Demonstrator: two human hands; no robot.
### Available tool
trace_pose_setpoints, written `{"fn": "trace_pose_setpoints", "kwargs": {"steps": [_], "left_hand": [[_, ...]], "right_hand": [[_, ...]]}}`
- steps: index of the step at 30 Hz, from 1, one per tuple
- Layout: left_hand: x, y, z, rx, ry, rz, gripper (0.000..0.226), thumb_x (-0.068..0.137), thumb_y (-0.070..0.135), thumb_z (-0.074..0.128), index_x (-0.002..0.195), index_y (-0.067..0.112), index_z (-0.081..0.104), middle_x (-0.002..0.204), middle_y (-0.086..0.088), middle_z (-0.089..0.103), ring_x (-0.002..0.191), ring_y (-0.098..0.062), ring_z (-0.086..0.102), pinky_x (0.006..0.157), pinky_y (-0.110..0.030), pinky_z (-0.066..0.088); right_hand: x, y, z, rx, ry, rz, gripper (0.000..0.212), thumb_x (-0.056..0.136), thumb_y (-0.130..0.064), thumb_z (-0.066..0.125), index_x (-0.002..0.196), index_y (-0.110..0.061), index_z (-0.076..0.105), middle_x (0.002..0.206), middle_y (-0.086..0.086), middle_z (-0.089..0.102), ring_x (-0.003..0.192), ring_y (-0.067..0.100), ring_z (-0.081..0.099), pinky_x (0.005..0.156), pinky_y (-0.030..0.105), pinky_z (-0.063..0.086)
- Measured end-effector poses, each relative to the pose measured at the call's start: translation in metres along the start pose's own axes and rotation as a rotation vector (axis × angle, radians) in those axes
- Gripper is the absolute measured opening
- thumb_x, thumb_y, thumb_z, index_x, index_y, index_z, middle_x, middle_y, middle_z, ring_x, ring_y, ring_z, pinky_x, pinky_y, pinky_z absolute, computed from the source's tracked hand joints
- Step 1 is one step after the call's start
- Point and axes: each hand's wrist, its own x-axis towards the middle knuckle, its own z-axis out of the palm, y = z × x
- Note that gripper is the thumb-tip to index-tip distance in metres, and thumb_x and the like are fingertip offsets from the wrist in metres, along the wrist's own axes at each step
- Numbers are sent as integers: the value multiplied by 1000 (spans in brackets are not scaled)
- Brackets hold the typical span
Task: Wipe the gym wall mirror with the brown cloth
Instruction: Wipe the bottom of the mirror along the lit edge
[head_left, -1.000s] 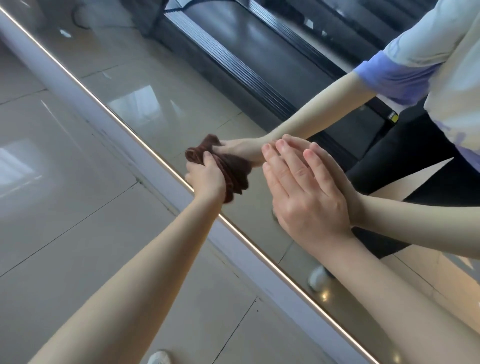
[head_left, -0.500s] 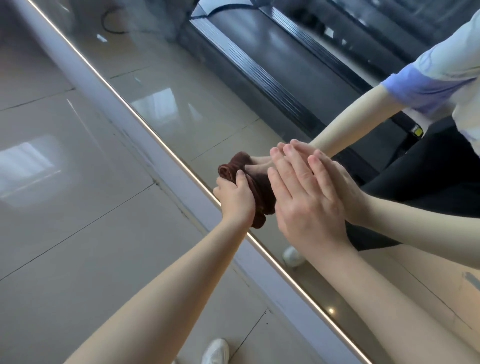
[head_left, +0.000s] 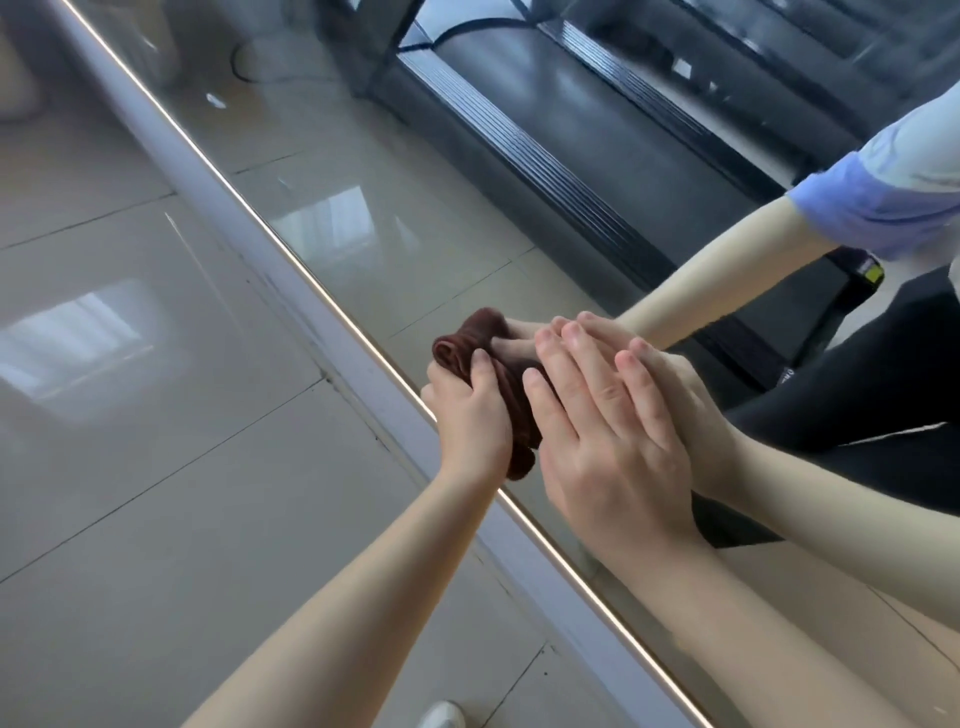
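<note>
Gripping the bunched cloth (head_left: 517, 415) in the left hand (head_left: 475, 415), pressing it to the mirror (head_left: 415, 218) near its frame (head_left: 291, 270). Bracing the right hand (head_left: 608, 447) flat, fingers straight, seemingly on the glass just beside. Mid-wipe; next, sliding the cloth further across the glass with even pressure.

Got the left hand (head_left: 475, 415) curled round a bunched-up brown cloth (head_left: 519, 410), squashing it onto the mirror (head_left: 415, 218) right by the frame edge. Got the right hand (head_left: 608, 431) laid flat on the glass just beside those fingers, cloth poking out between. Can see a treadmill (head_left: 597, 130) reflected well beyond the fingertips.
</note>
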Motion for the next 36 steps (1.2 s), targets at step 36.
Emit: {"fn": "trace_pose_setpoints", "kwargs": {"steps": [36], "left_hand": [[65, 33, -24, -2, -5, -119, 30, 106, 34, 38, 129, 15, 41, 123, -2, 38, 104, -13, 42, 88, -24, 31]], "right_hand": [[32, -39, 38, 86, -58, 35, 35, 95, -5, 48, 124, -5, 68, 139, 12, 57, 136, 24, 43, 121, 37, 17]]}}
